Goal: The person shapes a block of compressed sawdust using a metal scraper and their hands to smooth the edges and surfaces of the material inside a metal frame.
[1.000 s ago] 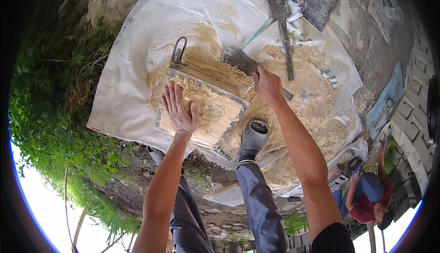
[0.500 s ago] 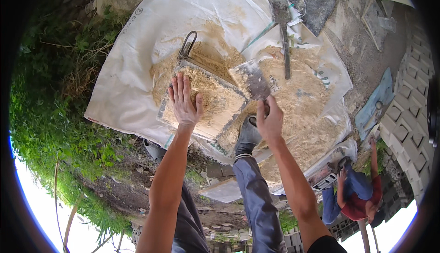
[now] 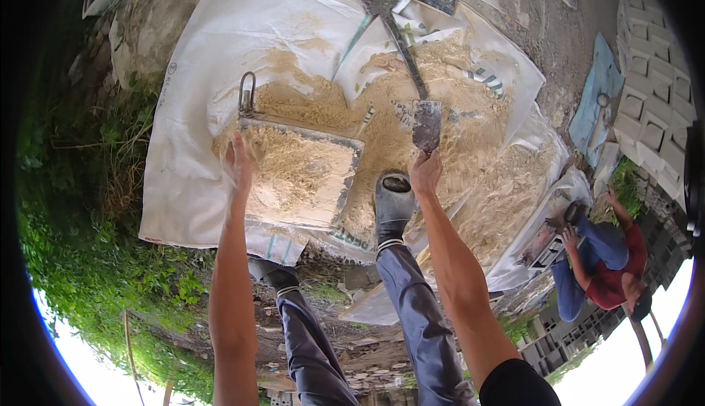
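Note:
A square mould (image 3: 353, 168) with a dark rim lies flat, filled with tan sandy mix (image 3: 297, 174). A metal loop handle (image 3: 247, 96) rises from its far left corner. My left hand (image 3: 239, 165) is at the mould's left edge, edge-on and somewhat blurred, with fingers stretched out and nothing seen in them. To the right of the mould, my right hand (image 3: 425, 173) grips a flat scraper (image 3: 427, 125) by its handle. Its rectangular grey blade points away from me, over loose mix on the sack sheet (image 3: 198, 112).
A long-handled flat tool (image 3: 400, 38) lies beyond the scraper. My booted foot (image 3: 395, 204) stands between mould and right hand. At right are a blue sheet (image 3: 596, 101), stacked moulded blocks (image 3: 650, 105) and a crouching person in red (image 3: 620, 274). Green plants (image 3: 95, 207) border the left.
My left hand has gone from flat on the mix to the mould's left edge. My right hand has drawn the scraper away from the mould, turning its blade straight ahead. The view has shifted.

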Available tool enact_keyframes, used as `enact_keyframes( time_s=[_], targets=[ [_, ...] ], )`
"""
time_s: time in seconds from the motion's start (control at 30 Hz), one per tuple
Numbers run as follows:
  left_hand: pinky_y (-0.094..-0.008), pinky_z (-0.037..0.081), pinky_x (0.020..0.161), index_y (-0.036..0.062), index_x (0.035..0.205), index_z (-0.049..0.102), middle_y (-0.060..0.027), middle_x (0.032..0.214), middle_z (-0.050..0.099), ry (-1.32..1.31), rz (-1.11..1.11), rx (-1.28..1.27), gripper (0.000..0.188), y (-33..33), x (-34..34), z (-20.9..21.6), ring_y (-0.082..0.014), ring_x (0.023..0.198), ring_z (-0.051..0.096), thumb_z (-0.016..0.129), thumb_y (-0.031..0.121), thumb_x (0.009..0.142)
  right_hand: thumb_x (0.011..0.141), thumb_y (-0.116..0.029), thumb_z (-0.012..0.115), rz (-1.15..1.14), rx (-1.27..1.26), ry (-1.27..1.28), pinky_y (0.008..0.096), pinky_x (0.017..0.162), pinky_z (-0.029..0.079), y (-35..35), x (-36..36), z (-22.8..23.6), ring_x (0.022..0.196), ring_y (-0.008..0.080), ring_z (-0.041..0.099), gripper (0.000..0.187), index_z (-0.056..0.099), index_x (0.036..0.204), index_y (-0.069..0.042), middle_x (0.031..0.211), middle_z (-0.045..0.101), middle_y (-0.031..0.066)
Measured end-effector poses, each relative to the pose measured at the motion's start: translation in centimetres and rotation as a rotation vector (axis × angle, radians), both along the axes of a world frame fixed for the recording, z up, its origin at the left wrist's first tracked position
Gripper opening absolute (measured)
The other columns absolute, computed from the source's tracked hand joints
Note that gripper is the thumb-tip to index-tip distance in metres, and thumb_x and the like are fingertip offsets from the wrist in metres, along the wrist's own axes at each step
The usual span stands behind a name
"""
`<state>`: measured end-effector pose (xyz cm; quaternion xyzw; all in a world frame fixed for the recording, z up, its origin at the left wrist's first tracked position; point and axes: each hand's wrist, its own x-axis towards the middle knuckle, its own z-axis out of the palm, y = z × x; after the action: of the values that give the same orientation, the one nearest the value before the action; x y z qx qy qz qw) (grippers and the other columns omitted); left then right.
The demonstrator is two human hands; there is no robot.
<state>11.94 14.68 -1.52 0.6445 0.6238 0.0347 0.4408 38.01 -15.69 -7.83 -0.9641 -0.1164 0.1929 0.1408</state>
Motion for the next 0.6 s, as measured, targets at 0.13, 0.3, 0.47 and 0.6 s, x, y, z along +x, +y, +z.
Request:
enact_keyframes(
  time_s=[0.13, 0.3, 0.47, 0.6],
  targets=[
    [-0.0401, 0.041, 0.071, -0.0046, 0.083, 0.057, -0.0193, 0.080, 0.056, 0.251, 0.074, -0.054, 0.078, 3.6, -1.2, 0.0, -0.0274, 0.075, 0.052, 0.039, 0.071, 0.084, 0.096, -0.028, 0.045, -0.140, -0.016, 0.298, 0.0460, 0.091, 0.042, 5.9, -5.1, 5.6, 0.103, 0.0358, 0.056, 0.041, 0.048, 0.118, 0.006, 0.107, 0.056, 0.0243],
    [-0.0432, 0.043, 0.080, -0.0029, 0.097, 0.058, -0.0185, 0.095, 0.059, 0.530, 0.051, 0.623, 0.054, -0.5, 4.5, 1.1, -0.0318, 0.087, 0.055, 0.055, 0.050, 0.088, 0.097, -0.035, 0.039, -0.413, 0.299, 0.767, 0.0452, 0.095, 0.041, 6.4, -13.7, 9.2, 0.112, 0.0397, 0.054, 0.049, 0.052, 0.119, 0.006, 0.115, 0.057, 0.0301],
    [-0.0437, 0.040, 0.089, 0.0028, 0.106, 0.058, -0.0147, 0.102, 0.057, 0.033, -0.905, 0.132, 0.033, -5.8, 13.1, 4.8, -0.0336, 0.102, 0.052, 0.060, 0.031, 0.088, 0.096, -0.046, 0.036, -0.850, 0.099, 1.313, 0.0398, 0.099, 0.035, 3.3, -22.3, 6.0, 0.121, 0.0335, 0.048, 0.059, 0.047, 0.130, 0.001, 0.130, 0.051, 0.0226],
    [-0.0453, 0.042, 0.088, 0.0017, 0.102, 0.059, -0.0164, 0.103, 0.058, 0.142, -1.279, 0.131, 0.035, -4.3, 14.4, 4.9, -0.0351, 0.100, 0.053, 0.063, 0.032, 0.085, 0.095, -0.051, 0.037, -1.080, 0.318, 1.275, 0.0440, 0.098, 0.034, 4.4, -26.8, 4.5, 0.120, 0.0277, 0.045, 0.060, 0.045, 0.133, -0.005, 0.129, 0.051, 0.0161]
  ],
)
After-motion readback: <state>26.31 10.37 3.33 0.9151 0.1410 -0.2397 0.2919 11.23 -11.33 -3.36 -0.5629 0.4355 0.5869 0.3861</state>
